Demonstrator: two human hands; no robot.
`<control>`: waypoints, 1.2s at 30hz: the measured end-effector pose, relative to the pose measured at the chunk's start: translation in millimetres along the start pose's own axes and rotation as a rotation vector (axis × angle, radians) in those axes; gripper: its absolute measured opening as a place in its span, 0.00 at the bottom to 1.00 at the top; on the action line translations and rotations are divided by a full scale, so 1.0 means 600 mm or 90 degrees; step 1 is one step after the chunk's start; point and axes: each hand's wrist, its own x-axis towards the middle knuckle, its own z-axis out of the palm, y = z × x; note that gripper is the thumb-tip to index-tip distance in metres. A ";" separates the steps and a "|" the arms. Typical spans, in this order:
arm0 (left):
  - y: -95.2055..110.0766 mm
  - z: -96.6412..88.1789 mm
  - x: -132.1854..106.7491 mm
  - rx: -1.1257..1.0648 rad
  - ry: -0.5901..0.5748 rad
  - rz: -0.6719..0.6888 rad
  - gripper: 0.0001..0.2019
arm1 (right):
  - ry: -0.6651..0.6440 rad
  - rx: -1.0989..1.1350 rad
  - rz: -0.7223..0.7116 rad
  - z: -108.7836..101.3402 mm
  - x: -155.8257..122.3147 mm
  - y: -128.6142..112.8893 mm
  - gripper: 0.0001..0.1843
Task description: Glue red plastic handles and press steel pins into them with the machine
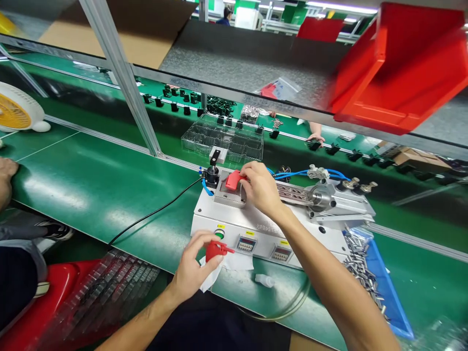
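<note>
My left hand [195,263] is closed around a red plastic part [215,250] with a thin pin-like piece sticking out to the right, held in front of the machine's green button [220,234]. In my right hand [260,187], thumb and fingers pinch another red plastic part [233,180]. It is over the metal fixture block [229,197] on top of the white bench machine [204,214]; whether it touches the block I cannot tell. A black clamp-like cylinder [212,175] stands just left of that block. The exact kind of the red parts does not show.
A blue tray [393,297] of metal pins lies right of the machine. Near the front edge is a small white bottle [264,280]. Behind stands a clear plastic tray [223,139]. A red bin [402,73] sits on the overhead shelf. Another person's hand [316,136] shows across the line.
</note>
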 end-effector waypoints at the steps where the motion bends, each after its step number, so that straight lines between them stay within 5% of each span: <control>1: 0.006 -0.004 0.014 0.046 0.023 0.056 0.11 | 0.048 0.028 0.008 -0.014 -0.010 0.003 0.08; 4: 0.025 -0.012 0.063 0.155 0.077 0.209 0.11 | 0.091 0.082 0.016 -0.063 -0.051 0.012 0.07; 9: 0.075 -0.014 0.167 0.324 0.085 0.380 0.11 | -0.036 0.087 0.008 -0.099 -0.155 0.046 0.05; 12: 0.108 0.000 0.235 0.506 0.022 0.386 0.08 | -0.040 0.045 0.034 -0.090 -0.212 0.067 0.06; 16: 0.132 0.034 0.291 0.718 -0.078 0.281 0.06 | -0.011 0.024 0.065 -0.084 -0.262 0.080 0.08; 22: 0.124 0.055 0.286 0.799 -0.041 0.300 0.07 | 0.010 0.010 0.079 -0.095 -0.296 0.083 0.09; 36: 0.078 0.022 0.238 0.676 -0.008 0.423 0.14 | 0.019 0.060 0.067 -0.065 -0.278 0.081 0.10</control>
